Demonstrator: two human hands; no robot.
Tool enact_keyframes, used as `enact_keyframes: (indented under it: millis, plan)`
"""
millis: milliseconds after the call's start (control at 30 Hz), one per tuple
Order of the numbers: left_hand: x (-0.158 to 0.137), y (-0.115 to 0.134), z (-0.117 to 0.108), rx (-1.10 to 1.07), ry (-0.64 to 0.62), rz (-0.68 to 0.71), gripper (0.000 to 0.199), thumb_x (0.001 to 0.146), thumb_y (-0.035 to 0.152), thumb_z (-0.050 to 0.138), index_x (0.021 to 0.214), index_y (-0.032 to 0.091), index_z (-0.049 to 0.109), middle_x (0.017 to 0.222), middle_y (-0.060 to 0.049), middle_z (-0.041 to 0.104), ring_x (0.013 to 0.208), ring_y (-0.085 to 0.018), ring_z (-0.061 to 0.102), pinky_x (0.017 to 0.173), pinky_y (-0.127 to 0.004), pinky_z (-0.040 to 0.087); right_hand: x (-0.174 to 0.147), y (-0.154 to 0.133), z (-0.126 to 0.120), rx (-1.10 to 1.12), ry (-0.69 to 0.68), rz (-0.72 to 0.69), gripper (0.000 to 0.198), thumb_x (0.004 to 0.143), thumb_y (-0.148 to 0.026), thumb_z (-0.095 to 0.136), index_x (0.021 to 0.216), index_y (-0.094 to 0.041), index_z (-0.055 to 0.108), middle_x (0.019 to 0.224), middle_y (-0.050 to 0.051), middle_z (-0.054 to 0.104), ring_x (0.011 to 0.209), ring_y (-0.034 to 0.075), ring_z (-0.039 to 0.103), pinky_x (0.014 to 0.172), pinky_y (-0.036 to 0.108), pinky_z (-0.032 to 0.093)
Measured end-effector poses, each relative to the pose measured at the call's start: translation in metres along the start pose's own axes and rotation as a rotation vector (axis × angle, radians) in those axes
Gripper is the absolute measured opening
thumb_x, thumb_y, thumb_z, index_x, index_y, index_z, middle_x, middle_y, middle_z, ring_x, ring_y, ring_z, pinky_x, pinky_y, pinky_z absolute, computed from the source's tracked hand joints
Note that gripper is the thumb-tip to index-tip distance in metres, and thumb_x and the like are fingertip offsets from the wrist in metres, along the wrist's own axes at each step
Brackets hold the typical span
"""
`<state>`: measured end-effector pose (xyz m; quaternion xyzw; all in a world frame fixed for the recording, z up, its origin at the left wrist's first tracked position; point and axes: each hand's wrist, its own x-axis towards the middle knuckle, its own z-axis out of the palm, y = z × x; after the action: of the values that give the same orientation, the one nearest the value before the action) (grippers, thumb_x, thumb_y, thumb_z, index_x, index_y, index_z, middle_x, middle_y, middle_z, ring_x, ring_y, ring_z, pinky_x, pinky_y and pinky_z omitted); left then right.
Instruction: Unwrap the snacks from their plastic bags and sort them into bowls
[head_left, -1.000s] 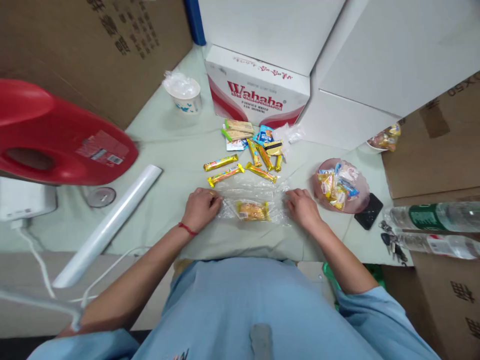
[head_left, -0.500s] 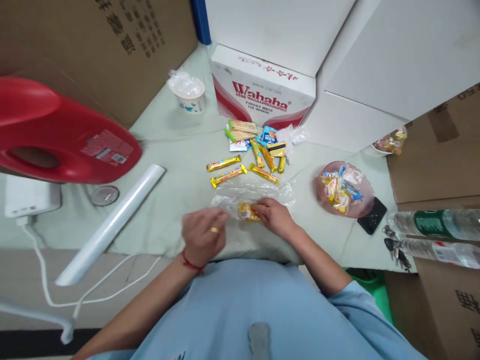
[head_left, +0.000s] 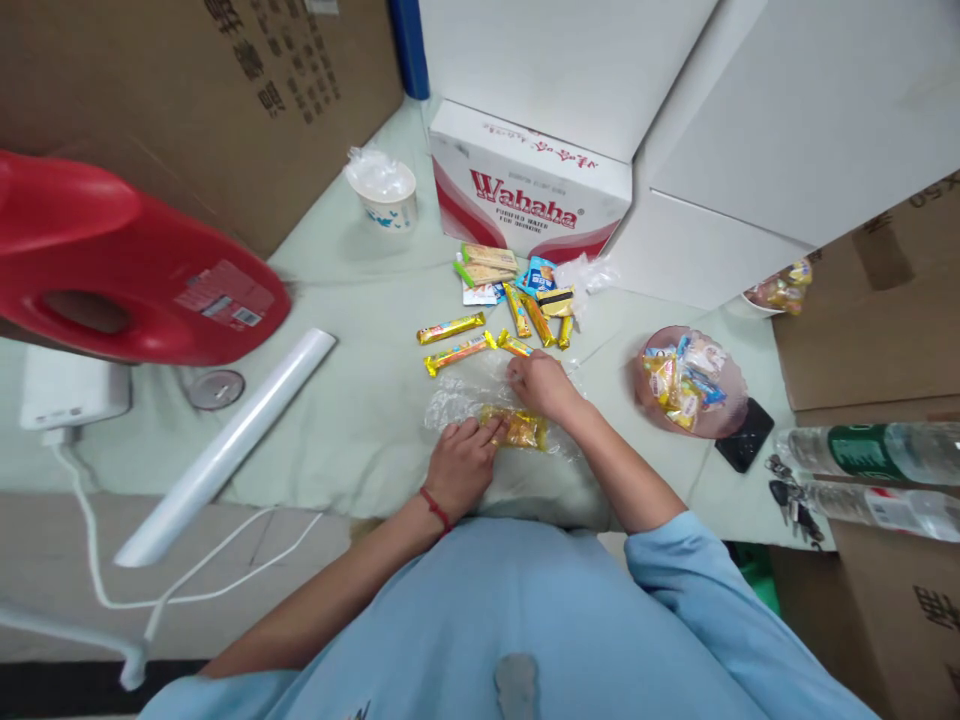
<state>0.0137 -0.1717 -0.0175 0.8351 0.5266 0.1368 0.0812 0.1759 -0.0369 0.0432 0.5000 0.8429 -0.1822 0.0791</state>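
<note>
A yellow-wrapped snack packet (head_left: 526, 429) lies on crinkled clear plastic film (head_left: 450, 392) just in front of me. My left hand (head_left: 463, 465) rests at the packet's left end, its fingers stretched out and touching it. Above the packet, my right hand (head_left: 541, 386) is closed with curled fingers on the far part of the film. That hand partly covers a yellow snack bar (head_left: 514, 344). Several more yellow bars (head_left: 451, 328) lie beyond the film, along with green-ended wafer packs (head_left: 487, 262) and a blue packet (head_left: 538, 274).
A pink bowl of wrapped snacks (head_left: 731, 415) stands on the right, beside a black phone (head_left: 745, 436), keys (head_left: 795, 510) and plastic bottles (head_left: 907, 448). On the left are a red jug (head_left: 150, 230) and a white roll (head_left: 225, 450). A Wahaha box (head_left: 525, 190) and paper cup (head_left: 390, 212) stand behind.
My left hand has moved right and come down onto the packet. My right hand has left the packet and moved away from me to the film's far part.
</note>
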Motion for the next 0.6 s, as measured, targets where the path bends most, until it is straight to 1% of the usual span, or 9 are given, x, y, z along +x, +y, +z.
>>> enact_keyframes:
  millis: [33,100,200,267,333,400,467,533,600]
  plan:
    - [0.0,0.0,0.001,-0.007,0.0,-0.005,0.043,0.096,0.009,0.049,0.13,0.021,0.073,0.134,-0.011,0.075,0.102,-0.028,0.067,0.081,-0.045,0.047,-0.01,-0.005,0.001,0.017,-0.015,-0.071,0.027,0.101,-0.021,0.055,0.121,-0.017,0.074,0.108,0.013,0.075,0.108,0.026,0.065,0.09,0.032,0.047]
    - [0.002,-0.002,0.004,-0.045,-0.002,-0.032,0.035,0.096,0.01,0.05,0.115,0.018,0.078,0.119,-0.013,0.079,0.1,-0.029,0.068,0.081,-0.046,0.049,-0.036,-0.012,0.009,0.02,-0.035,-0.23,0.031,0.104,-0.025,0.055,0.13,-0.022,0.07,0.113,0.01,0.074,0.106,0.024,0.066,0.087,0.03,0.047]
    - [-0.002,-0.013,0.007,-0.19,-0.015,-0.053,0.029,0.092,0.01,0.051,0.091,0.018,0.079,0.091,-0.013,0.079,0.093,-0.029,0.071,0.085,-0.046,0.053,-0.073,-0.018,0.029,-0.045,-0.021,-0.338,0.045,0.107,-0.023,0.05,0.151,-0.027,0.055,0.124,0.011,0.069,0.109,0.025,0.062,0.087,0.032,0.047]
    - [-0.01,-0.025,0.007,-0.308,-0.017,-0.012,0.03,0.088,0.01,0.05,0.092,0.02,0.079,0.092,-0.011,0.079,0.098,-0.026,0.073,0.091,-0.043,0.055,-0.088,-0.019,0.044,-0.072,-0.004,-0.336,0.056,0.106,-0.018,0.049,0.161,-0.028,0.043,0.131,0.013,0.065,0.114,0.026,0.059,0.09,0.035,0.047]
    - [-0.022,-0.039,0.004,-0.45,0.024,-0.005,0.035,0.088,0.012,0.048,0.101,0.022,0.079,0.104,-0.008,0.08,0.107,-0.023,0.073,0.097,-0.04,0.056,-0.093,-0.019,0.055,-0.078,-0.004,-0.299,0.056,0.107,-0.019,0.049,0.162,-0.029,0.042,0.131,0.013,0.063,0.116,0.027,0.057,0.092,0.038,0.048]
    - [-0.033,-0.053,-0.002,-0.602,0.138,-0.14,0.032,0.093,0.019,0.047,0.103,0.024,0.078,0.11,-0.006,0.08,0.109,-0.022,0.073,0.1,-0.039,0.056,-0.092,-0.02,0.062,-0.077,-0.008,-0.252,0.053,0.107,-0.021,0.048,0.159,-0.028,0.045,0.13,0.014,0.062,0.117,0.028,0.055,0.094,0.04,0.048]
    - [-0.038,-0.066,-0.006,-0.64,0.307,-0.41,0.031,0.099,0.03,0.046,0.103,0.023,0.076,0.11,-0.006,0.079,0.108,-0.022,0.072,0.102,-0.041,0.055,-0.087,-0.023,0.064,-0.067,-0.01,-0.216,0.052,0.107,-0.021,0.047,0.159,-0.027,0.046,0.13,0.014,0.062,0.117,0.029,0.055,0.094,0.042,0.048]
    - [-0.034,-0.074,-0.008,-0.525,0.421,-0.654,0.036,0.101,0.042,0.045,0.111,0.021,0.073,0.117,-0.01,0.076,0.117,-0.026,0.067,0.11,-0.047,0.05,-0.082,-0.026,0.064,-0.04,-0.009,-0.203,0.053,0.107,-0.02,0.045,0.16,-0.028,0.045,0.129,0.015,0.062,0.117,0.029,0.055,0.095,0.043,0.048]
    - [-0.024,-0.075,-0.006,-0.373,0.411,-0.766,0.045,0.097,0.052,0.051,0.122,0.018,0.068,0.135,-0.017,0.069,0.133,-0.033,0.058,0.118,-0.057,0.041,-0.079,-0.028,0.063,-0.007,-0.002,-0.197,0.054,0.107,-0.02,0.045,0.16,-0.027,0.046,0.128,0.016,0.062,0.116,0.029,0.055,0.095,0.044,0.048]
